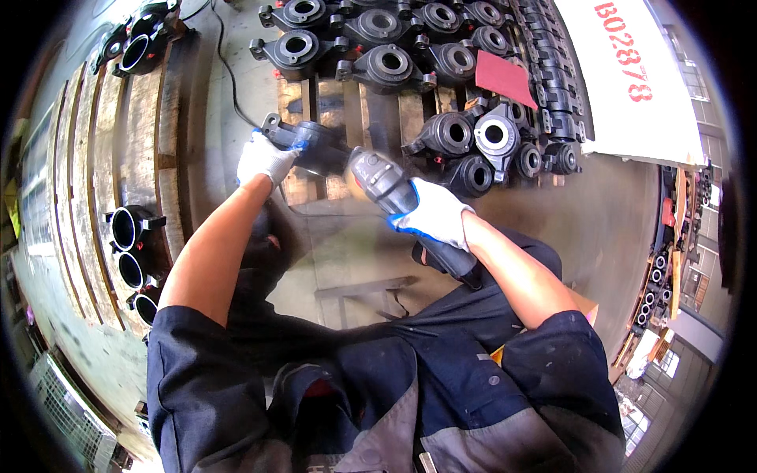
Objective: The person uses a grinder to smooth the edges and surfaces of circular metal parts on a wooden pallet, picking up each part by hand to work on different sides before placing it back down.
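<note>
My left hand (pixel 266 160), in a white glove with blue fingertips, is closed on one end of a black cast metal part (pixel 322 147) with a lug and a round body. The part is held at the near edge of a wooden pallet (pixel 298 189). My right hand (pixel 436 211), gloved alike, wraps around the body of a dark angle grinder (pixel 382 183). The grinder's head and blurred disc sit against or very close to the right end of the part; exact contact cannot be made out. Its rear end points back toward my right thigh.
Rows of black cast housings (pixel 392 65) fill the pallet's far side. A red sheet (pixel 505 77) lies on some of them. To the left, another pallet (pixel 118 158) carries black ring-shaped parts (pixel 126 229). A black cable (pixel 229 75) runs along the floor. A white panel (pixel 631 87) stands at right.
</note>
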Demonstrator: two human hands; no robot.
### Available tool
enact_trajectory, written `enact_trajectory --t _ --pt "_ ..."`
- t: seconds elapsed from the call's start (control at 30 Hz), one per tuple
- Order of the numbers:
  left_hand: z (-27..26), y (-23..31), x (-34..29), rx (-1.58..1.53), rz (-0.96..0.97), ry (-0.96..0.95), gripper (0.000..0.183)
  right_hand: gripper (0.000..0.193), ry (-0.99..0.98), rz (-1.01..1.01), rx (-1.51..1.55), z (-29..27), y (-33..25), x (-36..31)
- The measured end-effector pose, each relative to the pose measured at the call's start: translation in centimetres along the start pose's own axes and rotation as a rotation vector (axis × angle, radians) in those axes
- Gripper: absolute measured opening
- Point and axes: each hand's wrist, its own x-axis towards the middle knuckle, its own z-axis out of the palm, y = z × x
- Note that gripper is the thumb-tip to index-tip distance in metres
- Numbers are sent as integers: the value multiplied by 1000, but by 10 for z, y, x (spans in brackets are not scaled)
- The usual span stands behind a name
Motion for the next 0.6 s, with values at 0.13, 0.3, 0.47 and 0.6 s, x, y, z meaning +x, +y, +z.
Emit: enact_trajectory --t 0.13,0.3,0.47,0.6 --pt "0 -1 1 -16 -9 -4 86 52 -14 33 66 4 16 3" --pt "4 -5 6 -59 -26 -2 89 58 48 122 -3 4 17 11" --pt "6 -12 12 -61 -6 -1 90 57 -208 2 -42 7 1 -6" --pt "4 -9 10 -83 -23 -16 90 55 -98 -72 -74 5 20 -3"
